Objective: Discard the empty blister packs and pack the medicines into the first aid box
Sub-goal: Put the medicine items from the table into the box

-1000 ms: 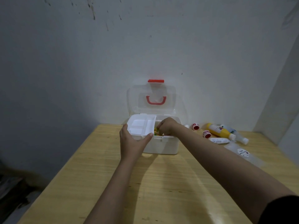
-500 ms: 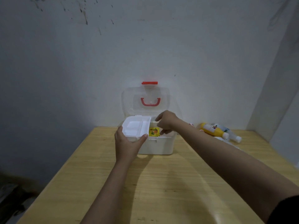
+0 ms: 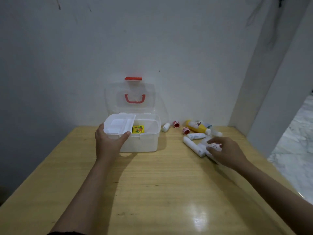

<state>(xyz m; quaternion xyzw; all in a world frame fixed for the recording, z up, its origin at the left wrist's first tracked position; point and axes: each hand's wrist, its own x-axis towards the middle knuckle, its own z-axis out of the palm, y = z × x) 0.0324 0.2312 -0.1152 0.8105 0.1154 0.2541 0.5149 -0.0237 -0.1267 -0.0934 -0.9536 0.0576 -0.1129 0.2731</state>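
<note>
The white first aid box stands open at the table's far edge, its clear lid with a red handle leaning on the wall. A white inner tray rests over the box's left half, and my left hand grips that tray's front corner. A yellow sachet lies inside the box. My right hand hovers over the medicines on the right, fingers spread above a clear blister pack beside a white tube. It holds nothing that I can make out.
More medicines lie at the back right: a yellow bottle, a small white tube, a white vial, two red-capped jars. The wooden table meets walls behind and to the right.
My right hand has left the box, leaving the yellow sachet inside, and has swung right to the medicines. My left hand has kept its hold on the tray.
</note>
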